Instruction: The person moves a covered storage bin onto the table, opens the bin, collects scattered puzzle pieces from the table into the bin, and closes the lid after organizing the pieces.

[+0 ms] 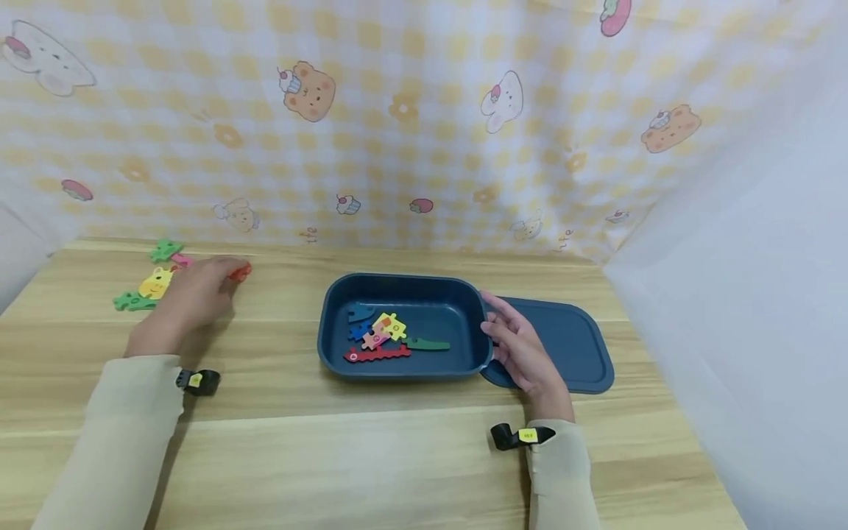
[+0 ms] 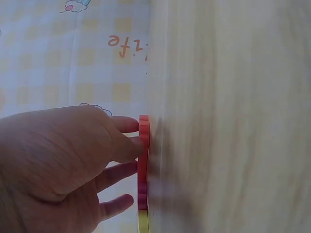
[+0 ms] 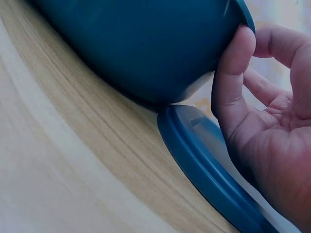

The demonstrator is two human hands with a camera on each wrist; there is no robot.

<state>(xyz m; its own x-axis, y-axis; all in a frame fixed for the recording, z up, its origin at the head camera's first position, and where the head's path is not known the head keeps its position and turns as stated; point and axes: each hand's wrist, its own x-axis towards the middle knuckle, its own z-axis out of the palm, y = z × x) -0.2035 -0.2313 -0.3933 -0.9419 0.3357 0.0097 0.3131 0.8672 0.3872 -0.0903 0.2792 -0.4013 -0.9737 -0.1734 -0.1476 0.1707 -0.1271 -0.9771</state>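
Note:
My left hand (image 1: 199,294) is over the colourful puzzle pieces at the table's left. Its thumb and forefinger pinch a red puzzle piece (image 2: 143,145) that lies on the table; in the head view the hand covers most of this piece. Beside it lie a yellow giraffe-face piece (image 1: 155,283), a green piece (image 1: 135,301) and another green piece (image 1: 165,250). My right hand (image 1: 523,346) grips the right rim of a dark blue box (image 1: 397,374). Inside the box are several pieces, among them a long red one (image 1: 377,355) and a green one (image 1: 426,344).
A dark blue lid (image 1: 563,346) lies flat to the right of the box, partly behind my right hand. Along the table's back edge hangs a yellow checked cloth (image 1: 411,147) with cartoon prints. A white wall (image 1: 748,294) borders the right side.

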